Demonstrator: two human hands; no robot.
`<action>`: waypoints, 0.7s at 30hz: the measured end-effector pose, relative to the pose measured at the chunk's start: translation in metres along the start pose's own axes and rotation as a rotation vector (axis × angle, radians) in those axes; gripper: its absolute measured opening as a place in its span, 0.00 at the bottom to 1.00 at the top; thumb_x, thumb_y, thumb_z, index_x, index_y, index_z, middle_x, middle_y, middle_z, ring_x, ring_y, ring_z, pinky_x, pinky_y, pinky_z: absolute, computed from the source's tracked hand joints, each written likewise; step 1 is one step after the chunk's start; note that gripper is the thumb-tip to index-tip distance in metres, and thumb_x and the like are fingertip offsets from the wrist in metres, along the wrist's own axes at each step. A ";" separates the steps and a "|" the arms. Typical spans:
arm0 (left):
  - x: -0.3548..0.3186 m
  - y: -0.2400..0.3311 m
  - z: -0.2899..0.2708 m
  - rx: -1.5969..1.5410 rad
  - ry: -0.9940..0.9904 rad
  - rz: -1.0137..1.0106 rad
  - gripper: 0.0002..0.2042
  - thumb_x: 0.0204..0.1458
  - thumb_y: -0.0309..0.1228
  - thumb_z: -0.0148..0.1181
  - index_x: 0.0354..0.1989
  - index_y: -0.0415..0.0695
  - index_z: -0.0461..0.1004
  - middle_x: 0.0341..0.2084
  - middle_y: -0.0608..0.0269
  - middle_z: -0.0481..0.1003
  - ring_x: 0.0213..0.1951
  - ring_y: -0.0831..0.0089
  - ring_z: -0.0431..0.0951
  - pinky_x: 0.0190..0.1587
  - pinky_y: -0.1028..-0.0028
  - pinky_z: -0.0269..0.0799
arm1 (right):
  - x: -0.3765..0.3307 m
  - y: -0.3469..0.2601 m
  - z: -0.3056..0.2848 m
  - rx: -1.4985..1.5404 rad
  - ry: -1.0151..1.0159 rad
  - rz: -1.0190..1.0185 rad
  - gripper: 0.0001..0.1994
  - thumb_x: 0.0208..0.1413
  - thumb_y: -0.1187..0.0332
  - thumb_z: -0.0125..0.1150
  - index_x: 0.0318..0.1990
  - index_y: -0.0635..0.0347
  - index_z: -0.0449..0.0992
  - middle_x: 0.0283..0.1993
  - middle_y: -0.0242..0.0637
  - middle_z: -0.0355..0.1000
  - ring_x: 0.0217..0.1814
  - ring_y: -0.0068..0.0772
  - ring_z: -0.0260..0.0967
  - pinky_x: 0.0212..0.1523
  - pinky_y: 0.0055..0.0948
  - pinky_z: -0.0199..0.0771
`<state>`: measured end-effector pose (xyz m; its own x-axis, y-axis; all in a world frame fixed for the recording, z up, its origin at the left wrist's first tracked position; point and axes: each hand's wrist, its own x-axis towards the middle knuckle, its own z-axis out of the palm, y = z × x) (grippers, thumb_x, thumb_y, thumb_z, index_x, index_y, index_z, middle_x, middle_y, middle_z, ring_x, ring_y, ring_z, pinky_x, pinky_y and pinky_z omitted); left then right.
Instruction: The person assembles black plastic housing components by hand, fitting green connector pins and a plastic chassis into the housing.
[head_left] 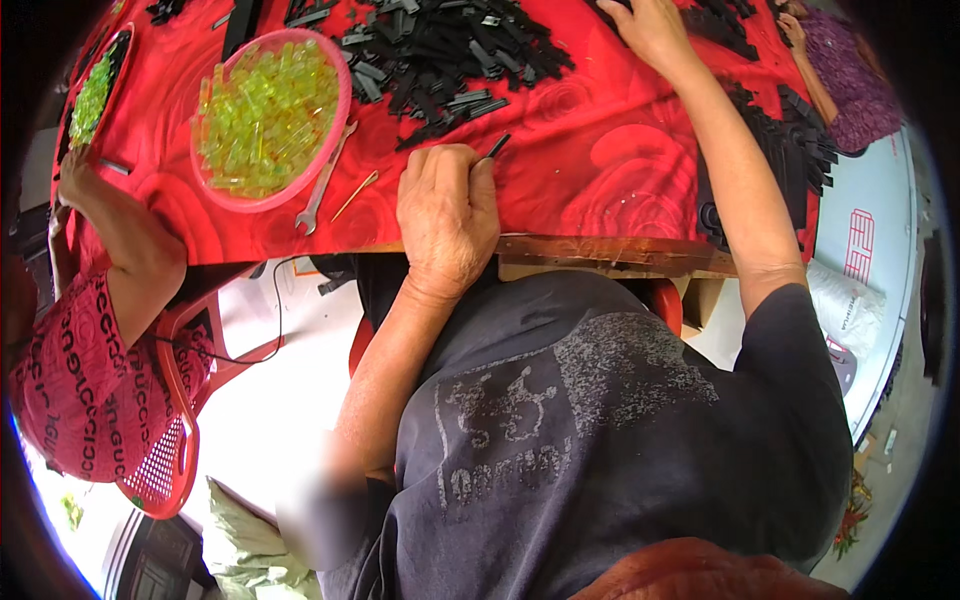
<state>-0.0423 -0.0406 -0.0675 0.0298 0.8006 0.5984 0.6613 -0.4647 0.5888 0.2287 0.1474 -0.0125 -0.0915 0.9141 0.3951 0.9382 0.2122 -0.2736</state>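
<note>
My left hand [448, 215] rests at the near edge of the table, its fingers curled closed. A small black plastic piece [498, 146] sticks out beside its thumb and index finger; the rest of the piece is hidden by the hand. My right arm stretches forward to the far side, where my right hand [652, 38] is partly cut off by the upper edge of the picture. Something dark shows by its fingertips, but I cannot make out whether it is held. Between and beyond the hands lies a large heap of black plastic strips [450, 60].
A pink basin [343, 95] of yellow-green clear pieces stands left of my left hand, beside a wrench [325, 185] and a thin wooden stick [355, 195]. More black parts [765, 170] lie at the right. People sit at left [90, 390] and far right [850, 80].
</note>
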 end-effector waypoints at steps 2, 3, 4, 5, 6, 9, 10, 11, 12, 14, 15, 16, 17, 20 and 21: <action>0.001 -0.001 0.000 -0.002 0.000 -0.004 0.08 0.50 0.23 0.66 0.34 0.43 0.71 0.29 0.57 0.73 0.35 0.52 0.73 0.38 0.57 0.68 | 0.000 -0.022 -0.020 -0.022 -0.127 0.067 0.26 0.62 0.64 0.64 0.64 0.67 0.69 0.61 0.55 0.69 0.65 0.58 0.66 0.64 0.46 0.68; 0.000 -0.001 0.000 -0.001 0.003 0.003 0.08 0.50 0.23 0.66 0.33 0.43 0.71 0.29 0.57 0.73 0.35 0.52 0.73 0.37 0.57 0.68 | 0.001 -0.017 -0.011 -0.063 -0.097 0.049 0.26 0.62 0.66 0.63 0.64 0.67 0.68 0.61 0.55 0.69 0.66 0.58 0.65 0.64 0.47 0.68; 0.001 -0.002 0.001 -0.003 0.007 0.013 0.09 0.50 0.23 0.66 0.33 0.43 0.71 0.29 0.57 0.73 0.34 0.52 0.73 0.37 0.57 0.68 | 0.002 -0.019 -0.008 -0.106 -0.063 0.032 0.26 0.62 0.67 0.63 0.65 0.67 0.68 0.61 0.55 0.69 0.66 0.58 0.65 0.65 0.47 0.68; 0.001 -0.003 0.003 -0.002 0.010 0.014 0.09 0.49 0.24 0.67 0.32 0.43 0.70 0.29 0.57 0.73 0.34 0.52 0.73 0.37 0.57 0.68 | 0.002 -0.021 -0.008 -0.100 -0.067 0.026 0.26 0.62 0.67 0.63 0.65 0.67 0.68 0.61 0.55 0.69 0.66 0.58 0.65 0.65 0.47 0.68; 0.001 -0.004 0.004 0.004 0.012 0.009 0.09 0.49 0.24 0.67 0.32 0.43 0.70 0.29 0.57 0.73 0.34 0.52 0.73 0.37 0.57 0.68 | 0.001 -0.022 -0.011 -0.101 -0.108 0.043 0.25 0.62 0.68 0.62 0.65 0.66 0.68 0.62 0.56 0.69 0.66 0.58 0.65 0.64 0.47 0.68; 0.002 -0.001 0.006 0.022 -0.007 0.015 0.09 0.49 0.25 0.67 0.32 0.42 0.71 0.29 0.57 0.73 0.35 0.53 0.73 0.37 0.58 0.68 | 0.000 -0.006 -0.008 -0.099 -0.150 0.028 0.24 0.62 0.72 0.60 0.65 0.66 0.67 0.61 0.56 0.68 0.65 0.58 0.65 0.62 0.48 0.68; 0.002 -0.001 0.007 0.022 -0.005 0.013 0.09 0.49 0.25 0.67 0.32 0.42 0.71 0.29 0.57 0.73 0.35 0.53 0.73 0.37 0.58 0.68 | -0.002 -0.003 -0.007 -0.094 -0.150 0.001 0.23 0.63 0.74 0.59 0.65 0.66 0.67 0.60 0.56 0.68 0.64 0.59 0.66 0.61 0.49 0.69; 0.001 0.000 0.008 0.021 -0.005 0.014 0.09 0.49 0.25 0.67 0.32 0.42 0.71 0.29 0.57 0.73 0.35 0.53 0.73 0.37 0.58 0.68 | -0.006 -0.001 -0.007 -0.095 -0.150 0.000 0.23 0.63 0.74 0.59 0.65 0.66 0.67 0.60 0.56 0.68 0.64 0.59 0.66 0.61 0.49 0.69; 0.000 0.000 0.009 0.018 -0.004 0.016 0.09 0.49 0.25 0.67 0.32 0.42 0.71 0.29 0.57 0.73 0.35 0.53 0.73 0.37 0.58 0.69 | -0.012 0.002 -0.008 -0.035 -0.137 0.019 0.23 0.63 0.75 0.58 0.65 0.66 0.67 0.59 0.55 0.69 0.62 0.59 0.67 0.59 0.48 0.70; -0.001 0.000 0.008 0.024 -0.003 0.015 0.09 0.49 0.25 0.68 0.32 0.42 0.71 0.29 0.58 0.73 0.35 0.53 0.73 0.37 0.58 0.69 | -0.027 -0.005 -0.016 0.024 -0.121 0.038 0.22 0.62 0.76 0.58 0.65 0.66 0.68 0.57 0.55 0.69 0.60 0.59 0.67 0.58 0.48 0.70; -0.001 -0.001 0.007 0.032 -0.003 0.014 0.09 0.48 0.25 0.68 0.32 0.42 0.71 0.29 0.58 0.73 0.35 0.53 0.73 0.37 0.59 0.69 | -0.037 -0.012 -0.019 0.052 -0.109 0.066 0.22 0.62 0.77 0.58 0.64 0.66 0.68 0.57 0.55 0.69 0.60 0.59 0.68 0.58 0.47 0.70; -0.001 0.000 0.007 0.026 -0.004 0.017 0.09 0.48 0.25 0.68 0.32 0.42 0.71 0.29 0.58 0.73 0.35 0.53 0.73 0.37 0.59 0.69 | -0.045 -0.014 -0.021 0.077 -0.095 0.098 0.22 0.62 0.77 0.58 0.64 0.66 0.68 0.56 0.54 0.69 0.59 0.59 0.68 0.58 0.46 0.70; 0.000 0.001 0.006 0.030 -0.001 0.018 0.08 0.49 0.23 0.67 0.32 0.42 0.72 0.29 0.58 0.74 0.35 0.54 0.74 0.37 0.60 0.70 | -0.054 -0.004 -0.018 0.054 -0.052 0.033 0.24 0.61 0.77 0.60 0.65 0.66 0.67 0.56 0.54 0.69 0.58 0.58 0.69 0.58 0.46 0.70; 0.000 0.003 0.007 0.032 -0.001 0.021 0.07 0.50 0.22 0.67 0.32 0.43 0.73 0.29 0.59 0.75 0.34 0.54 0.74 0.36 0.61 0.70 | -0.072 0.016 -0.013 -0.051 0.132 -0.187 0.20 0.59 0.75 0.63 0.60 0.56 0.75 0.52 0.43 0.76 0.54 0.46 0.76 0.55 0.36 0.76; 0.000 0.003 0.007 0.036 -0.002 0.020 0.07 0.50 0.22 0.67 0.32 0.43 0.73 0.29 0.59 0.75 0.34 0.54 0.74 0.36 0.61 0.70 | -0.071 0.025 -0.009 -0.006 0.118 -0.204 0.25 0.57 0.76 0.63 0.64 0.51 0.72 0.52 0.46 0.73 0.55 0.55 0.72 0.54 0.42 0.74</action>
<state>-0.0348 -0.0395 -0.0691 0.0444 0.7920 0.6089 0.6869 -0.4668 0.5570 0.2620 0.0846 -0.0394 -0.2397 0.8058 0.5416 0.9062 0.3858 -0.1730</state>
